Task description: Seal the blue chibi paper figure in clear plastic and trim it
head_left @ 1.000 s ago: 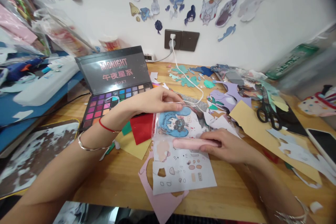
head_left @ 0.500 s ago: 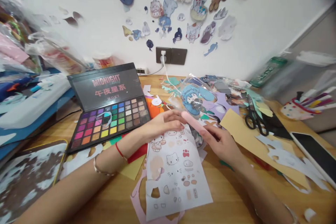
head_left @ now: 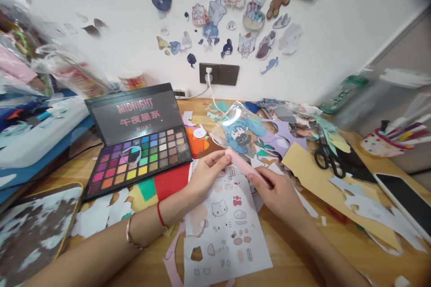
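A slim pink tube [head_left: 243, 163], its exact kind not clear, is held slantwise over the desk. My right hand [head_left: 275, 188] is closed around its lower end. At the upper tip, my left hand [head_left: 209, 171] pinches it between thumb and fingers. Below both hands lies a white printed sheet [head_left: 225, 237] with cat-face and bow drawings and a few cut-out holes. Pink paper scrap [head_left: 173, 255] pokes out from under the sheet's left side. Just beyond my hands rests a clear plastic bag [head_left: 237, 121] with a blue-haired figure cutout.
An open eyeshadow palette [head_left: 141, 152] stands at the left, near a brown tray [head_left: 37, 219] smeared with white. Black scissors [head_left: 325, 154], yellow paper [head_left: 310, 179] and a phone [head_left: 404, 202] lie at the right. Paper scraps are strewn around. A pen holder [head_left: 384, 141] stands far right.
My left hand, apart from the pink tube before, has closed on its upper tip. The plastic bag now shows more fully beyond my hands.
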The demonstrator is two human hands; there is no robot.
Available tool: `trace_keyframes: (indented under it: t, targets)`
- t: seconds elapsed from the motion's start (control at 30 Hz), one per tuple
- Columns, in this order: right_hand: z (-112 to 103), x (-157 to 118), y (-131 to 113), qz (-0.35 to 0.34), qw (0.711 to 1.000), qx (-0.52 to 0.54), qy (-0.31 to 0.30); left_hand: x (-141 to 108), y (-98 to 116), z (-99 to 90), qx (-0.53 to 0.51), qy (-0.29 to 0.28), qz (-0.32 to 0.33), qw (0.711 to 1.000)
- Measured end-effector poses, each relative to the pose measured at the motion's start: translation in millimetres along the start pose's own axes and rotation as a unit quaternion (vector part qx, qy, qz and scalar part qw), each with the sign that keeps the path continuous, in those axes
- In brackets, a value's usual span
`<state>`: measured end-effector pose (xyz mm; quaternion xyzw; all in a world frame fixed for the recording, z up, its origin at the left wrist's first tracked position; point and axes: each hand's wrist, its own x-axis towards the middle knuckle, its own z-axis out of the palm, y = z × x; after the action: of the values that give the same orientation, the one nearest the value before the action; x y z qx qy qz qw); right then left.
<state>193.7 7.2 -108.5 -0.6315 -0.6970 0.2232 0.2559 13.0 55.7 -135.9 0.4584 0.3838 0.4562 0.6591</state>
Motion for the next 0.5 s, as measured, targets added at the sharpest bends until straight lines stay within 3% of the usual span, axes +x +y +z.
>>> trace_keyframes:
  t: [0.5]
  targets:
    - [8.3,-1.8,0.5,0.006,0.998,-0.058,0.003,-6.7,-6.6,4.3,-0.085,-0.007,0.011,0.996]
